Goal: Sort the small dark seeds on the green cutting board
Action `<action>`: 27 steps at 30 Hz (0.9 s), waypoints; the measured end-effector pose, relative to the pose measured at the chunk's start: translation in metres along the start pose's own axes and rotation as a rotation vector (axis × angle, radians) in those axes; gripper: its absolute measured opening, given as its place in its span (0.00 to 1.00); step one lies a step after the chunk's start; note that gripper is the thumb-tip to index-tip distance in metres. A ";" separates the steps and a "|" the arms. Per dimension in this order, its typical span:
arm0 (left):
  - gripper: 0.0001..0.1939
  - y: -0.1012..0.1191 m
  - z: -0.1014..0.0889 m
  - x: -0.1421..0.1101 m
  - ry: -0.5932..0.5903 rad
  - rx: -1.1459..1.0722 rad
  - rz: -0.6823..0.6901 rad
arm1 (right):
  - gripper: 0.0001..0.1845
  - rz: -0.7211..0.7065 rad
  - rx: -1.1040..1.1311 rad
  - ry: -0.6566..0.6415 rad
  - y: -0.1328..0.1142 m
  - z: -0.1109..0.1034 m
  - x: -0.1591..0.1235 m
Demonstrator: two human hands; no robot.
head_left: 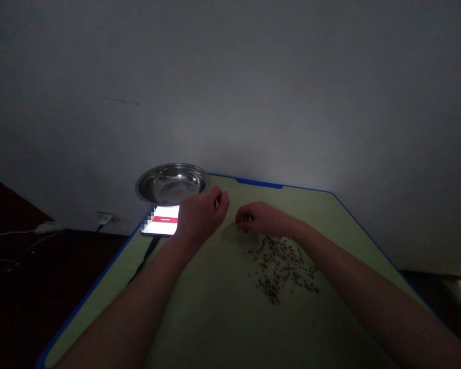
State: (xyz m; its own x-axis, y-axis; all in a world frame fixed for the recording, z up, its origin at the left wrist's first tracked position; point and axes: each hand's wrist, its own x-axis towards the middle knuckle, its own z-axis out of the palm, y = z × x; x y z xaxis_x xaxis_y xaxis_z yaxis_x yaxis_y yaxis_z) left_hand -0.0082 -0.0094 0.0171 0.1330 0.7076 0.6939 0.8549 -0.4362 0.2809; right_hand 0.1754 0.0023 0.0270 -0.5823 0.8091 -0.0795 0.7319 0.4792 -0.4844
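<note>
Small dark beans or seeds lie scattered over the right middle of the pale green tabletop. Just beyond their far left edge is my right hand, low over the table, its fingers curled and thumb drawn in; what they hold, if anything, is too small to make out. My left hand is raised near the steel basin, in front of its right side. The left fingers are also curled, and their contents do not show. The basin's visible inside is shiny metal.
A lit phone with a cable lies at the table's left edge, partly behind my left hand. A grey wall stands right behind the table. Low on the left are a wall plug and white cables.
</note>
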 end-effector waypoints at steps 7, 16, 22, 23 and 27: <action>0.17 -0.005 -0.008 0.003 0.179 -0.111 0.105 | 0.08 0.052 -0.042 0.126 0.012 -0.004 0.024; 0.16 -0.004 -0.011 0.003 0.205 -0.109 0.133 | 0.11 -0.057 -0.068 0.060 -0.017 0.020 0.044; 0.18 -0.002 -0.012 0.002 0.147 -0.116 0.095 | 0.10 -0.142 -0.003 -0.086 -0.027 0.021 0.011; 0.18 -0.002 -0.011 0.001 0.142 -0.118 0.095 | 0.10 -0.146 0.008 -0.104 -0.028 0.020 0.005; 0.18 0.000 -0.011 0.002 0.123 -0.122 0.089 | 0.11 -0.130 0.051 -0.092 -0.025 0.011 -0.008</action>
State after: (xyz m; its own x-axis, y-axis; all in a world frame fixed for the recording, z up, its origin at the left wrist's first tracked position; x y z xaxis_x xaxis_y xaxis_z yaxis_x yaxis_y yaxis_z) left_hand -0.0139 -0.0144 0.0256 0.1369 0.5928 0.7936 0.7742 -0.5638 0.2875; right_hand 0.1579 -0.0197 0.0302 -0.7022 0.7061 -0.0914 0.6310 0.5577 -0.5393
